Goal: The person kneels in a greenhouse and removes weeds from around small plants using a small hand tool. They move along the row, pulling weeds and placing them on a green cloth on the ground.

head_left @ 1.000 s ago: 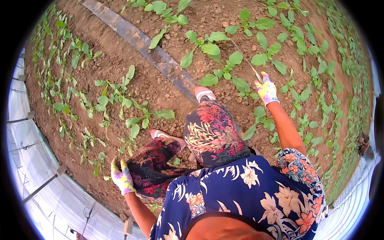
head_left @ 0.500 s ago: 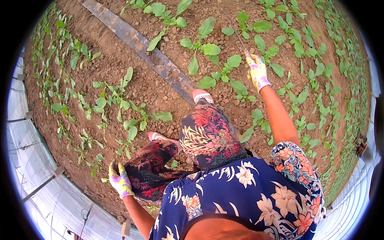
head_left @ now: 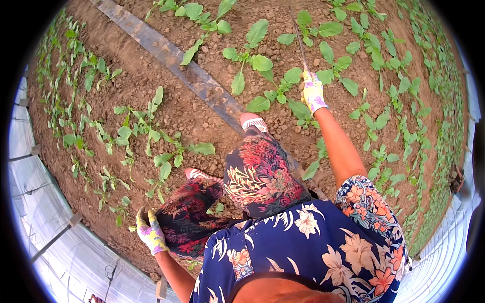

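My right hand (head_left: 313, 92), in a pale glove with yellow and purple flowers, is closed round the near end of a thin, dark, rod-like hand tool (head_left: 299, 38). The rod points away over the soil, past small leafy seedlings (head_left: 330, 29); its far end is too faint to make out. Close under that hand grows another leafy seedling (head_left: 275, 95). My left hand (head_left: 152, 233), in a matching glove, hangs beside my left knee with its fingers apart. I see nothing held in it.
A black plastic strip (head_left: 177, 63), partly covered with soil, runs from the far left to my foot (head_left: 252, 121). Rows of seedlings (head_left: 129, 131) grow on both sides in brown clods. Clear plastic sheeting (head_left: 38, 202) borders the left, and a pale wall (head_left: 444, 247) the lower right.
My right hand has shifted slightly left, and the rod has swung to a more upright line in the picture. The left hand stays by my knee.
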`<state>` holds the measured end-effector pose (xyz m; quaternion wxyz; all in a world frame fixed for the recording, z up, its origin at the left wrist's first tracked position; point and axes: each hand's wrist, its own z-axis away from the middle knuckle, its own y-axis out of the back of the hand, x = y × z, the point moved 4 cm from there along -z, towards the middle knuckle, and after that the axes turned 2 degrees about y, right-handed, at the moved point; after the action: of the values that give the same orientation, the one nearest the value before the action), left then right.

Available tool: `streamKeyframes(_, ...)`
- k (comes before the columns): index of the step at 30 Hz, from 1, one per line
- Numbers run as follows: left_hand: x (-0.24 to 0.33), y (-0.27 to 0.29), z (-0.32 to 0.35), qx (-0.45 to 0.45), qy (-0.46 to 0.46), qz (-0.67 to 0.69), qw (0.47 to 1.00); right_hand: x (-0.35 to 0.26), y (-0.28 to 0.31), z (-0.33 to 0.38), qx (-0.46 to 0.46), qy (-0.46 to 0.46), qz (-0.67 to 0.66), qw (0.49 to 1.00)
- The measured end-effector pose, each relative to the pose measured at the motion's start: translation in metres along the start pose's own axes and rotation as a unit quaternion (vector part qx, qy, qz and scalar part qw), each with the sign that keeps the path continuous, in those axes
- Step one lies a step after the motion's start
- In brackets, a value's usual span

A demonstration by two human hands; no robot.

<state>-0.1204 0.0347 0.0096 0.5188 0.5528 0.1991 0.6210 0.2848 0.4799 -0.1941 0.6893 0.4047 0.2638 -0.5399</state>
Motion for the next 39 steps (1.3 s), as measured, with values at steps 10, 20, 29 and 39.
streamKeyframes(10, 0.011, -0.006, 0.002, 0.004, -0.004, -0.016, 1.000, -0.022, -0.020, -0.048, 0.003, 0.004, 0.074, 0.997)
streamKeyframes(20, 0.015, -0.009, 0.003, 0.012, -0.003, -0.027, 1.000, -0.016, -0.040, -0.096, 0.030, 0.012, 0.104, 0.994)
streamKeyframes(29, 0.021, -0.007, 0.000, 0.011, -0.002, -0.036, 0.999, -0.029, -0.066, -0.123, 0.013, -0.022, 0.127, 0.992)
streamKeyframes(39, 0.038, -0.015, -0.007, 0.011, -0.017, -0.099, 0.995, -0.093, -0.068, -0.197, 0.059, -0.036, 0.246, 0.967)
